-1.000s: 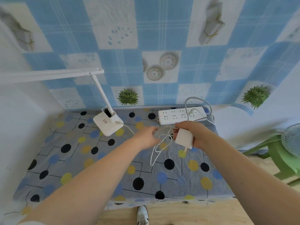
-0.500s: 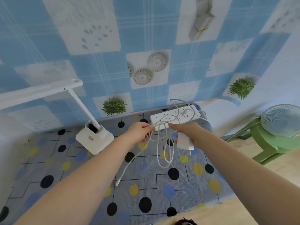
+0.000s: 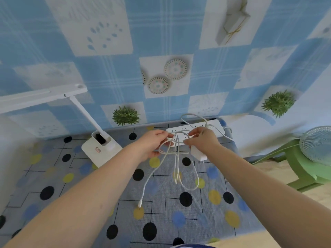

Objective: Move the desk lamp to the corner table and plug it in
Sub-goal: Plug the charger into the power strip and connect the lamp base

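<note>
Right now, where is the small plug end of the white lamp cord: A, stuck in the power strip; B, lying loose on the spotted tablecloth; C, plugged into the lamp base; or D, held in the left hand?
B: the cord's small plug end lies free on the tablecloth, apart from the lamp base, the power strip and both hands.

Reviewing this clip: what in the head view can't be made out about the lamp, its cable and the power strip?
- Desk lamp: head end cut off by the left edge.
- Adapter: mostly hidden behind the right hand.
- Power strip: sockets partly covered by both hands and cable; left hand.
</note>
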